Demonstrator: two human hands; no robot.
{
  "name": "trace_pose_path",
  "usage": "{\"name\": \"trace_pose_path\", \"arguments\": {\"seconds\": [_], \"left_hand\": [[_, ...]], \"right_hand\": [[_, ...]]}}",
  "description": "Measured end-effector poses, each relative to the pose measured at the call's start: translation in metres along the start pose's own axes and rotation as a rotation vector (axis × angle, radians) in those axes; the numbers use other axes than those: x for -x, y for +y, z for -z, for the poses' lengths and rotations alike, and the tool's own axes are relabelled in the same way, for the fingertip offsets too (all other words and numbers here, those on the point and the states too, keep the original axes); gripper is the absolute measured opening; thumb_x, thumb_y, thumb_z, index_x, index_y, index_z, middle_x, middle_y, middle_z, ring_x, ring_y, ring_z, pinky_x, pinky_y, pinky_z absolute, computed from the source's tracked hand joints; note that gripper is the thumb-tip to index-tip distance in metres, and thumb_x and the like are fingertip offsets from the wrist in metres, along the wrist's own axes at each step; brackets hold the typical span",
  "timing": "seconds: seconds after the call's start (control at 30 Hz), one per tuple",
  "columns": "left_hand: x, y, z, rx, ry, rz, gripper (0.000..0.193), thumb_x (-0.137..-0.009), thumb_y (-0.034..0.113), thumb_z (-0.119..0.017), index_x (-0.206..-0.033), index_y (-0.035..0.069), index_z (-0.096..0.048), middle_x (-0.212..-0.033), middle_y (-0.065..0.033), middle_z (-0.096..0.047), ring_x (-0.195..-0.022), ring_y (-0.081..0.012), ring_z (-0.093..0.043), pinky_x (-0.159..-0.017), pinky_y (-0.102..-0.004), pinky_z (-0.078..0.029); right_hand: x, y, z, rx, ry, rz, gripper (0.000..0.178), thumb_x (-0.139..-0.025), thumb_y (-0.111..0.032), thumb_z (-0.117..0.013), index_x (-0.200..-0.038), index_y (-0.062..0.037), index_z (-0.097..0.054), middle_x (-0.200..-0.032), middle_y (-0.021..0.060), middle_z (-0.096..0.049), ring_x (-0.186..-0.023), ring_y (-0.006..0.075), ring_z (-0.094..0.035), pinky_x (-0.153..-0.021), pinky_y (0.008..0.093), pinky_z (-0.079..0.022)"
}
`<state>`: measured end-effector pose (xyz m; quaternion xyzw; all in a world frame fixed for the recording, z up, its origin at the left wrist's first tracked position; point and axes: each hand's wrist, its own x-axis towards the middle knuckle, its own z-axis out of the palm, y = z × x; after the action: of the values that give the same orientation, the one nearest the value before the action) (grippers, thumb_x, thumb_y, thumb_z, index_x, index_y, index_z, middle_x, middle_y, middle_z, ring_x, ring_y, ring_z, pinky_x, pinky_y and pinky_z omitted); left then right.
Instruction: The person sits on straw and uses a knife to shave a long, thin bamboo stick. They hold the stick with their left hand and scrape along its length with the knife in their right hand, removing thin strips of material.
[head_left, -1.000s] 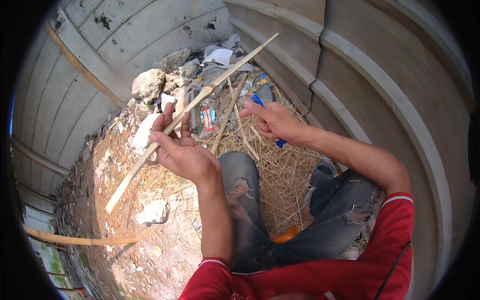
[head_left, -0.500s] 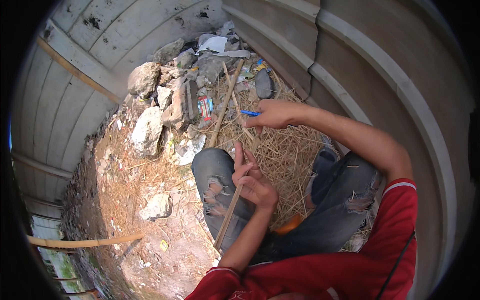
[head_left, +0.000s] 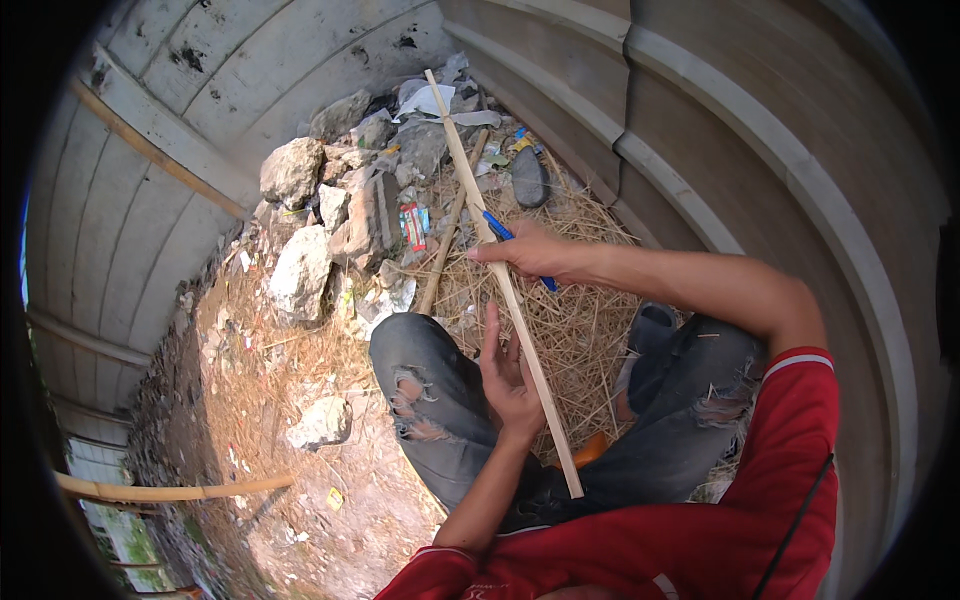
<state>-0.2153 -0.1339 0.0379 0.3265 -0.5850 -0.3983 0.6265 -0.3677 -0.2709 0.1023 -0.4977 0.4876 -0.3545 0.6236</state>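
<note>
A long, pale bamboo strip (head_left: 522,332) slants from the rubble at the back down to my lap. My right hand (head_left: 522,250) is closed round its middle, thumb lying across the strip. A slim blue tool (head_left: 497,226) is held in that same hand and crosses the strip. Its lower end shows below my fingers; its kind is not clear. My left hand (head_left: 513,392) is beside the strip's lower half, fingers stretched out and pointing away from me. The strip runs along the thumb side of this hand, and the thumb is mostly hidden.
Another bamboo stick (head_left: 447,245) lies on straw (head_left: 590,350) ahead of my knees. Pale rocks (head_left: 300,268) and litter are heaped at the back left. A corrugated wall (head_left: 740,130) rises close on the right. Something orange (head_left: 592,449) lies between my legs.
The strip has swung from slanting toward my left knee to slanting toward the middle of my lap. My right hand has taken hold of it, and my left fingers have straightened.
</note>
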Motion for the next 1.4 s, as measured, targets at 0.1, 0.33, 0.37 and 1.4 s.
{"name": "trace_pose_path", "arguments": {"seconds": [0.1, 0.33, 0.37, 1.4], "left_hand": [[-0.013, -0.014, 0.027, 0.268, -0.097, 0.418, 0.057, -0.108, 0.026, -0.053, -0.154, 0.001, -0.03, -0.147, -0.0257, -0.05, -0.138, -0.0336, -0.051, -0.111, -0.0471, -0.047], [-0.072, 0.009, -0.001, 0.181, -0.283, 0.615, 0.048, -0.111, 0.045, -0.042, -0.135, 0.003, -0.046, -0.101, -0.0121, -0.07, -0.074, -0.0163, -0.067, -0.066, -0.0288, -0.055], [-0.08, 0.0, 0.0, 0.211, -0.254, 0.629, 0.045, -0.112, 0.042, -0.041, -0.136, 0.005, -0.045, -0.092, -0.0086, -0.065, -0.067, -0.0135, -0.061, -0.059, -0.0262, -0.05], [-0.107, -0.002, 0.035, 0.526, -0.357, 0.606, 0.065, -0.109, 0.036, -0.048, -0.163, 0.009, -0.023, -0.063, 0.0031, -0.041, -0.044, -0.006, -0.036, -0.04, -0.0204, -0.027]], "right_hand": [[-0.009, 0.005, 0.005, 0.077, 0.2, 0.236, 0.042, -0.091, -0.044, -0.08, -0.086, -0.004, -0.069, -0.067, -0.0016, -0.058, -0.059, 0.0072, -0.049, -0.051, 0.0282, -0.039], [-0.002, 0.004, -0.003, 0.298, 0.208, 0.233, 0.043, -0.092, -0.045, -0.078, -0.092, -0.0027, -0.071, -0.071, -0.0022, -0.058, -0.065, 0.0066, -0.051, -0.056, 0.0281, -0.04], [0.003, -0.001, -0.005, 0.347, 0.191, 0.24, 0.042, -0.092, -0.044, -0.078, -0.094, -0.0027, -0.071, -0.07, -0.0023, -0.057, -0.064, 0.0065, -0.05, -0.056, 0.0277, -0.039], [0.035, -0.042, 0.019, 0.462, -0.447, -0.195, 0.035, -0.093, -0.036, -0.079, -0.094, -0.0026, -0.069, -0.057, 0.0051, -0.063, -0.041, 0.0099, -0.058, -0.037, 0.0233, -0.043]]}}
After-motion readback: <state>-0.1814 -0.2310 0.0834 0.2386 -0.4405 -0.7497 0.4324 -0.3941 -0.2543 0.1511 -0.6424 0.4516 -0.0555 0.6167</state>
